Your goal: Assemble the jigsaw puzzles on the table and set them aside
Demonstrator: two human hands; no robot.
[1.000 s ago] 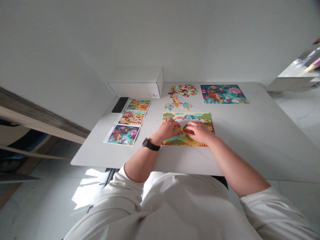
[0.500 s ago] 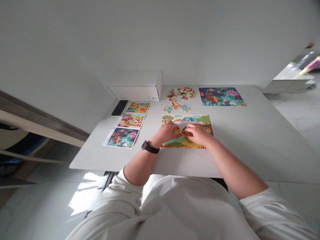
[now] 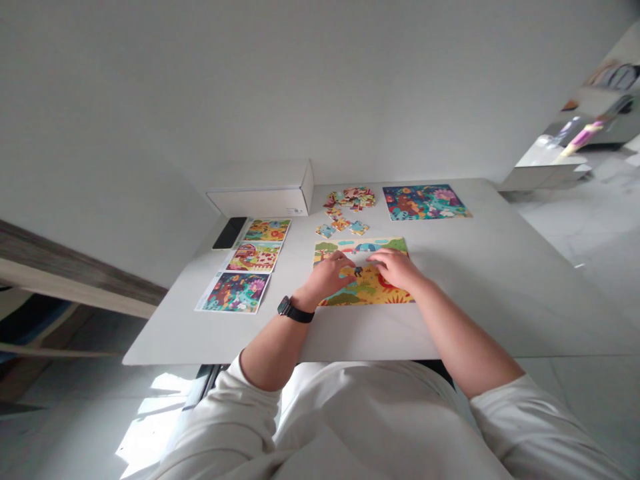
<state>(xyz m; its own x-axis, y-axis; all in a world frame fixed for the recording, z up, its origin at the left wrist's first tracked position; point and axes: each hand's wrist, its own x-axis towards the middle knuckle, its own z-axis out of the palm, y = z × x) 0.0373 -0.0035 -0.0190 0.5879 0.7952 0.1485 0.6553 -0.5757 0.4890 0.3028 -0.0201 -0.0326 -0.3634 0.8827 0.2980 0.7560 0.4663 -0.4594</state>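
A partly assembled jigsaw puzzle (image 3: 363, 295) with a yellow savanna scene lies flat in front of me. A pale gap shows between its top row and its lower part. My left hand (image 3: 330, 277) rests on its left side, fingers bent and thumb apart, holding nothing that I can see. Over the right side is my right hand (image 3: 395, 267), its fingers reaching left toward the gap and thumb apart. A small dark animal picture shows between the hands. Beyond the puzzle lie loose puzzle pieces (image 3: 358, 228), with a heap of pieces (image 3: 357, 197) behind them.
Three picture cards (image 3: 255, 257) stand in a column at the left, beside a black phone (image 3: 230, 233). A white box (image 3: 260, 200) is against the wall. A dark blue finished puzzle (image 3: 425, 202) lies at the back right of the white table (image 3: 475, 300).
My right hand has moved away from my left, toward the upper right of the puzzle, uncovering its middle. My left hand stays on the left side. The whole view has shifted slightly.
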